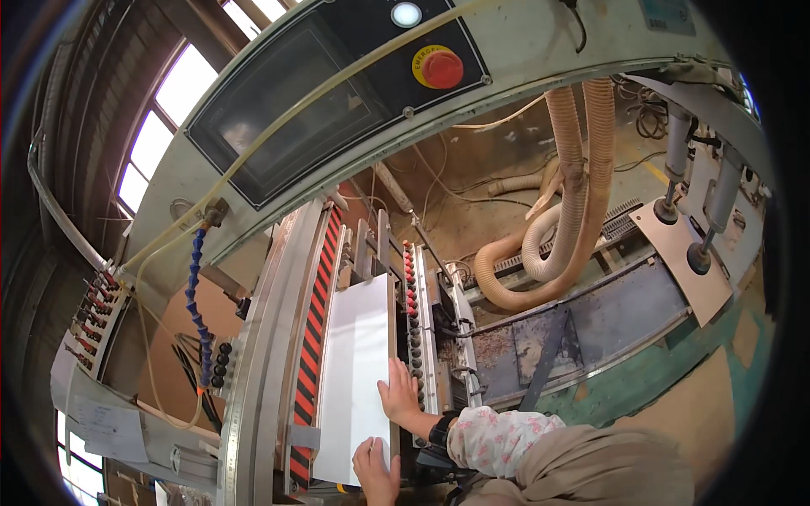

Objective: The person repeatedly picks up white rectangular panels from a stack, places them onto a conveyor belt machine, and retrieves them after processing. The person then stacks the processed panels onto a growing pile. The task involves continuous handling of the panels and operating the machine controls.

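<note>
A long white panel lies in the bed of a machine, beside a red-and-black striped strip. My left hand rests near the panel's near end, its fingers stretched over the white surface. Farther up, my right hand lies against the panel's right edge, thumb on the top face and fingers pointing away from me. Both hands look open, though part of the right fingers' contact with the edge is hard to see. A dark watch and a floral sleeve are on my right arm.
Red and black knobs line a rail right of the panel. Overhead hangs a control housing with a red emergency button. Ribbed hoses loop behind. Suction cups touch a brown board at right. A blue segmented hose hangs left.
</note>
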`<action>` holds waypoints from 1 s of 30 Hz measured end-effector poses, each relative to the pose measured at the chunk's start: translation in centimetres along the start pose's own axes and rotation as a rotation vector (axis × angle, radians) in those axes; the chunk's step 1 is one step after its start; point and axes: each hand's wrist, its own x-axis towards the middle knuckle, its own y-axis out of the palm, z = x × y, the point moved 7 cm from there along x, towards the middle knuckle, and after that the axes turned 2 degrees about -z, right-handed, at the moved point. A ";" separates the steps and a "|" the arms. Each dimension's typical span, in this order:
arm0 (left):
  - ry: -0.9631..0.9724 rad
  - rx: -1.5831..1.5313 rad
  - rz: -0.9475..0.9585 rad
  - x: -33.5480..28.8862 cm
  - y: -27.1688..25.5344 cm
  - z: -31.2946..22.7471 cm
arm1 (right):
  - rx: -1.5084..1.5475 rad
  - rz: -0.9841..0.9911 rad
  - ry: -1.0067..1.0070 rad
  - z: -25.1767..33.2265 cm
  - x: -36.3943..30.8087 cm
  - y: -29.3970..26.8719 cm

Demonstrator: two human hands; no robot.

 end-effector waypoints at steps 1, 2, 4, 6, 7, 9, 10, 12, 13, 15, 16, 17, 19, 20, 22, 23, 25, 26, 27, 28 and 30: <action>-0.001 0.008 0.000 0.0 0.1 -0.1 | -0.001 -0.003 0.002 -0.1 0.0 0.0; -0.002 0.017 0.000 -0.1 0.1 -0.2 | -0.002 -0.005 0.004 -0.3 0.0 0.1; -0.001 0.025 -0.004 0.0 0.0 -0.5 | 0.000 -0.008 -0.002 -0.3 0.0 0.2; -0.001 0.021 -0.006 -0.1 -0.1 -0.5 | 0.003 -0.008 -0.009 -0.3 -0.1 0.2; -0.003 0.016 -0.004 -0.1 -0.1 -0.5 | 0.002 -0.011 -0.009 -0.3 -0.1 0.2; -0.006 0.007 0.000 -0.1 -0.1 -0.5 | 0.001 -0.017 -0.009 -0.2 -0.1 0.2; -0.002 0.016 0.003 -0.1 -0.1 -0.5 | 0.010 -0.014 -0.010 -0.1 -0.1 0.2; 0.002 0.037 0.012 -0.1 -0.1 -0.4 | 0.028 -0.004 -0.009 -0.1 -0.2 0.2; 0.039 0.092 0.026 0.1 -0.1 -0.4 | 0.032 0.003 -0.010 0.0 -0.2 0.3; 0.131 0.194 0.066 1.1 -0.1 -0.3 | 0.035 -0.002 0.000 -0.1 0.3 -0.3; 0.141 0.156 0.161 2.0 0.4 -0.1 | 0.085 0.000 -0.009 -0.2 0.8 -0.8; 0.121 0.126 0.251 2.2 0.3 0.5 | 0.137 0.032 -0.023 -0.1 0.6 -0.8; 0.066 0.101 0.441 3.7 0.6 0.9 | 0.214 0.041 -0.066 -1.0 1.1 -1.5; 0.034 0.144 0.498 5.2 1.0 1.1 | 0.299 0.007 -0.075 -1.9 1.7 -2.2; -0.066 0.232 0.611 7.2 2.4 2.9 | 0.377 -0.018 0.048 -3.3 1.4 -3.7; -0.061 0.211 0.527 8.4 2.7 3.0 | 0.435 0.045 0.141 -4.1 0.9 -4.1; -0.032 0.205 0.415 11.0 3.9 2.6 | 0.538 0.162 0.268 -6.0 0.2 -4.5; -0.019 0.217 0.386 12.2 4.7 2.5 | 0.596 0.219 0.306 -6.3 -0.2 -5.2; -0.001 0.230 0.355 13.4 5.4 2.2 | 0.598 0.263 0.312 -7.1 -0.6 -5.5; 0.032 0.228 0.327 14.3 6.0 2.2 | 0.597 0.312 0.314 -8.1 -1.2 -5.4; 0.086 0.222 0.268 15.5 6.7 2.4 | 0.607 0.397 0.314 -9.3 -2.1 -5.2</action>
